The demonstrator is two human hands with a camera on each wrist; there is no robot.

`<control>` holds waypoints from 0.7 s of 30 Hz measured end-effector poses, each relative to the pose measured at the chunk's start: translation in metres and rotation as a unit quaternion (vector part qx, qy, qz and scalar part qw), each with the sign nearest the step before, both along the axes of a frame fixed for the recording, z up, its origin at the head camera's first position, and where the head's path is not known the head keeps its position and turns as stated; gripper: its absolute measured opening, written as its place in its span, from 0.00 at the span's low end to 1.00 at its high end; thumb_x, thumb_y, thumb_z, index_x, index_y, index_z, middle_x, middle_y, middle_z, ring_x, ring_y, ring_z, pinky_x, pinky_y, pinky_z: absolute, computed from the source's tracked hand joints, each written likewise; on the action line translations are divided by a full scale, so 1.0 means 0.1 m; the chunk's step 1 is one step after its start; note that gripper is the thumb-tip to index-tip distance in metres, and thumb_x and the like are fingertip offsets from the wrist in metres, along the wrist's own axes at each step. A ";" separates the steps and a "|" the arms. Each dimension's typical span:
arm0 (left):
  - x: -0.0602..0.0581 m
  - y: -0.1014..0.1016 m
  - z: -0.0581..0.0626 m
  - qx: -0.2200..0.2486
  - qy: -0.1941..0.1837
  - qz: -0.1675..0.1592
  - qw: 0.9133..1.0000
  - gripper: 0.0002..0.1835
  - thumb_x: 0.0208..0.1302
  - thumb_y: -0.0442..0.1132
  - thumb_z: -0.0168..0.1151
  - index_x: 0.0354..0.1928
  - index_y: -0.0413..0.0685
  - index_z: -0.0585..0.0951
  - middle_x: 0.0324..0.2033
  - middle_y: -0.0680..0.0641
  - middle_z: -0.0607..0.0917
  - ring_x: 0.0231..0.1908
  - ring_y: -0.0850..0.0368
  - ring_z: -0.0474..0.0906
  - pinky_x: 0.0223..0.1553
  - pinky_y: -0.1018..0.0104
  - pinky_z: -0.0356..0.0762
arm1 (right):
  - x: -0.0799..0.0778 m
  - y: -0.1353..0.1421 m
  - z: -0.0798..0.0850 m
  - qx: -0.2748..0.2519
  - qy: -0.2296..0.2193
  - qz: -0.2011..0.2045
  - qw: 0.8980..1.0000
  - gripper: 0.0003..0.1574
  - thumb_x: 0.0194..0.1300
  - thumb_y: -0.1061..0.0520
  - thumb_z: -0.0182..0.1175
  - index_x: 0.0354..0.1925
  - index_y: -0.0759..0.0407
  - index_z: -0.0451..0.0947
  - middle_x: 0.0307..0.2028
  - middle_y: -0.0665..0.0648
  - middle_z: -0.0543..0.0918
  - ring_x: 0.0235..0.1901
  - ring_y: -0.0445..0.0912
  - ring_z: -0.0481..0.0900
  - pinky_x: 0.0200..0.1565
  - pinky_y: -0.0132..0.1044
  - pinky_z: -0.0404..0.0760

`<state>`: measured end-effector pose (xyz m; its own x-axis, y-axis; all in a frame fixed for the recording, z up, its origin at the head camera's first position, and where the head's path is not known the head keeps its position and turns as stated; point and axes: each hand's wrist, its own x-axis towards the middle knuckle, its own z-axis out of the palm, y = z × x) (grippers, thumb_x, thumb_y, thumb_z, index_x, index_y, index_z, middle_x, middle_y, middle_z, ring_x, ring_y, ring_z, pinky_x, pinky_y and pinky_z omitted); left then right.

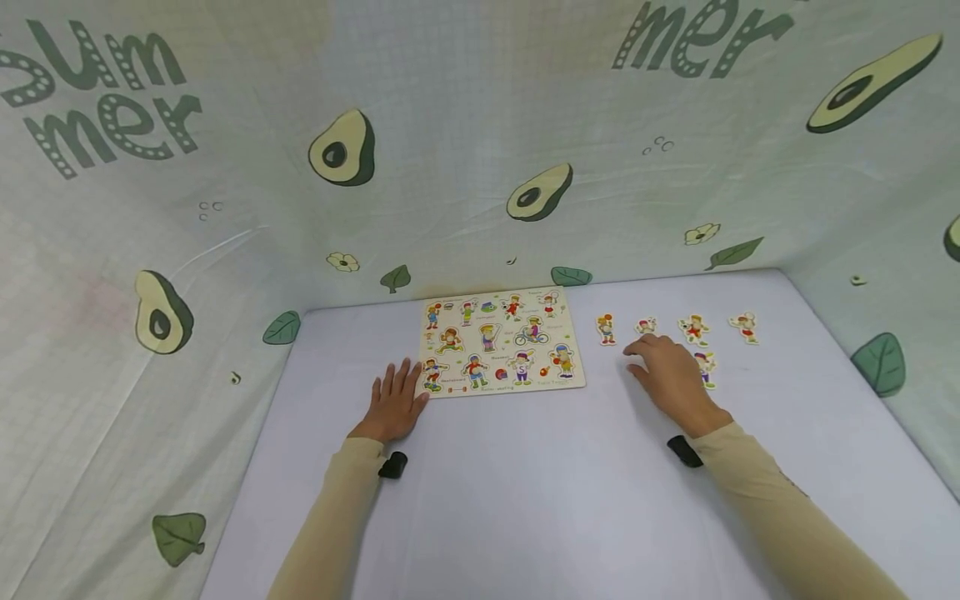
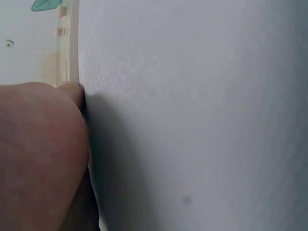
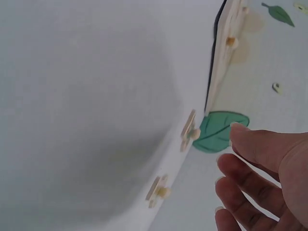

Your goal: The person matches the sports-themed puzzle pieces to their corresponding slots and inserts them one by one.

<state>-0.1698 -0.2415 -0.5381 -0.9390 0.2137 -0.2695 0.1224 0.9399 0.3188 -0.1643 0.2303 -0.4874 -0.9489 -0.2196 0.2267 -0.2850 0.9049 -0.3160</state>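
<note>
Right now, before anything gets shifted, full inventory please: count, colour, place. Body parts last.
Figure board: 1, cream with multicoloured figures, far part of table, left of the loose pieces
Loose figure pieces: at least 5, multicoloured with pale edges, right of the board; right hand may hide more
Table: 1, pale whitish-lavender, under everything
Printed cloth: count unclear, off-white with green avocados, leaves and lettering, behind and beside the table
Wrist devices: 2, black, one at each wrist
Sleeves: 2, beige, on both forearms
Left hand: 1, bare, at the board's left edge
Right hand: 1, bare, over the loose-piece area
</note>
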 end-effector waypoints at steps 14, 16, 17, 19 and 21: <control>-0.01 -0.01 -0.04 0.004 0.005 -0.004 1.000 0.37 0.86 0.52 0.40 0.85 0.42 0.46 0.84 0.35 0.40 0.82 0.30 0.30 0.79 0.31 0.31 | 0.10 0.70 -0.09 0.001 -0.010 -0.051 0.999 0.18 0.57 0.68 0.75 0.48 0.70 0.86 0.45 0.71 0.86 0.42 0.70 0.82 0.37 0.63 0.80; 0.00 -0.01 -0.02 0.003 0.004 -0.003 1.000 0.37 0.86 0.52 0.40 0.85 0.42 0.46 0.84 0.35 0.40 0.82 0.30 0.30 0.79 0.31 0.31 | 0.12 0.78 -0.10 0.004 -0.013 -0.056 0.998 0.19 0.56 0.68 0.76 0.48 0.71 0.86 0.44 0.72 0.86 0.41 0.71 0.82 0.35 0.63 0.80; 0.00 -0.01 -0.01 0.004 0.003 -0.003 1.000 0.37 0.86 0.52 0.40 0.85 0.41 0.46 0.84 0.34 0.40 0.82 0.30 0.30 0.79 0.31 0.30 | 0.13 0.81 -0.10 0.005 -0.016 -0.060 0.998 0.19 0.56 0.68 0.76 0.48 0.71 0.86 0.44 0.72 0.86 0.40 0.71 0.82 0.35 0.64 0.80; 0.01 -0.01 0.01 0.010 0.001 -0.002 1.000 0.37 0.86 0.51 0.40 0.85 0.41 0.46 0.84 0.34 0.40 0.82 0.30 0.29 0.79 0.31 0.29 | 0.14 0.87 -0.11 0.010 -0.021 -0.065 0.998 0.20 0.57 0.68 0.76 0.48 0.71 0.85 0.43 0.73 0.85 0.39 0.71 0.82 0.34 0.63 0.80; 0.01 -0.01 0.02 0.012 0.001 -0.002 1.000 0.37 0.86 0.51 0.41 0.85 0.40 0.46 0.84 0.34 0.40 0.82 0.30 0.29 0.79 0.31 0.29 | 0.15 0.91 -0.11 0.014 -0.033 -0.070 0.997 0.20 0.58 0.67 0.75 0.49 0.72 0.85 0.44 0.73 0.85 0.39 0.71 0.82 0.34 0.63 0.80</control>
